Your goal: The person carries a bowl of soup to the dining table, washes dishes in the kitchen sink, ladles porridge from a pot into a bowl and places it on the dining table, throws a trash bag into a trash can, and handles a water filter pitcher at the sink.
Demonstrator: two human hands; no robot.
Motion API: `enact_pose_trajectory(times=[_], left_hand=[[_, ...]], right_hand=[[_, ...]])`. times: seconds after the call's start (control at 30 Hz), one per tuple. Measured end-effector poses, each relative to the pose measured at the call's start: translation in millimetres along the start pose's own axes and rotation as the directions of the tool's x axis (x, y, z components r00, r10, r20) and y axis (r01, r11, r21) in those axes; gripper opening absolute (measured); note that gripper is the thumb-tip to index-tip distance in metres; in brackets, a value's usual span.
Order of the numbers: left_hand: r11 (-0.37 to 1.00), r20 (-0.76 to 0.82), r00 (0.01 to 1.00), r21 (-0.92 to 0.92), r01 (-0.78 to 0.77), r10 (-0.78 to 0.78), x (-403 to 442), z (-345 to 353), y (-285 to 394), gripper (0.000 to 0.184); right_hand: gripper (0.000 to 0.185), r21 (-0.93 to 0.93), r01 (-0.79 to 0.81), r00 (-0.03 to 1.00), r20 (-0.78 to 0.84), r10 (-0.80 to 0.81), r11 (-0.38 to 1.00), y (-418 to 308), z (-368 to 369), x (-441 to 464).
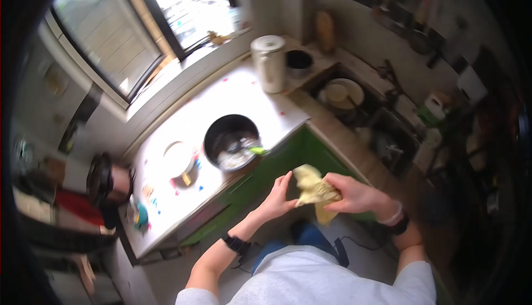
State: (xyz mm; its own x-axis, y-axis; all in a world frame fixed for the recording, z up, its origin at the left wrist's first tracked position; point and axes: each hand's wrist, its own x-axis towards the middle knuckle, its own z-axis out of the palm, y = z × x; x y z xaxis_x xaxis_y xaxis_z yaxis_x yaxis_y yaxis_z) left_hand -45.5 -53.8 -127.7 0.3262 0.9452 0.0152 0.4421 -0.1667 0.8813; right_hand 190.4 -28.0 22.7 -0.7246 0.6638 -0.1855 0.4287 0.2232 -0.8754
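A crumpled yellow cloth (pixel 316 190) hangs in front of my body, over the floor near the counter edge. My right hand (pixel 354 195) is closed around its right side, and a loose end droops below the fingers. On the cloth's other side is my left hand (pixel 277 197), fingers stretched out and thumb apart, its thumb tip at the cloth's left edge. Just beyond, a dark pot (pixel 213 139) sits on the white counter, with something pale and a green-handled item inside, too blurred to name. Left of it stands a white bowl or cup (pixel 178 158).
A white kettle (pixel 270 67) stands at the counter's (pixel 205 94) back corner. The sink (pixel 382 125) to the right holds bowls and dishes. A dark-and-pink appliance (pixel 113 180) is at far left. Green cabinet doors (pixel 277 169) run below the counter; a cable (pixel 363 244) is near my legs.
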Motion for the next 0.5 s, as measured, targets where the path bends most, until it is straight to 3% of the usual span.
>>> enact_pose_trajectory(times=[0.07,0.13,0.17,0.27,0.33,0.4,0.5], left_hand=[[0.994,-0.036,0.999,0.103,0.022,-0.019,-41,-32,-36,0.045],[0.960,-0.145,0.955,0.073,0.271,-0.259,-104,-59,-59,0.023],[0.943,-0.252,0.932,0.141,0.301,-0.260,-133,-70,-75,0.024],[0.820,-0.182,0.810,0.035,0.572,-0.557,-208,-119,-45,0.027],[0.845,-0.259,0.806,-0.102,0.526,-0.533,-255,-129,-53,0.030],[0.875,-0.336,0.808,-0.185,0.447,-0.484,-295,-133,-73,0.028],[0.934,-0.474,0.813,-0.065,0.352,-0.339,-342,-140,-110,0.022]], right_hand=[[0.027,-0.069,0.187,0.982,0.051,-0.184,0.980,-8,51,28],[0.027,-0.236,0.233,0.971,0.001,-0.240,0.943,-5,95,49],[0.026,-0.314,0.221,0.967,-0.049,-0.249,0.923,-1,113,60],[0.017,-0.406,0.120,0.956,-0.197,-0.215,0.906,21,162,93],[0.016,-0.415,0.103,0.954,-0.217,-0.208,0.904,24,194,107],[0.016,-0.303,0.103,0.970,-0.181,-0.164,0.947,12,224,114],[0.016,-0.235,0.135,0.981,-0.105,-0.163,0.963,-7,265,126]])
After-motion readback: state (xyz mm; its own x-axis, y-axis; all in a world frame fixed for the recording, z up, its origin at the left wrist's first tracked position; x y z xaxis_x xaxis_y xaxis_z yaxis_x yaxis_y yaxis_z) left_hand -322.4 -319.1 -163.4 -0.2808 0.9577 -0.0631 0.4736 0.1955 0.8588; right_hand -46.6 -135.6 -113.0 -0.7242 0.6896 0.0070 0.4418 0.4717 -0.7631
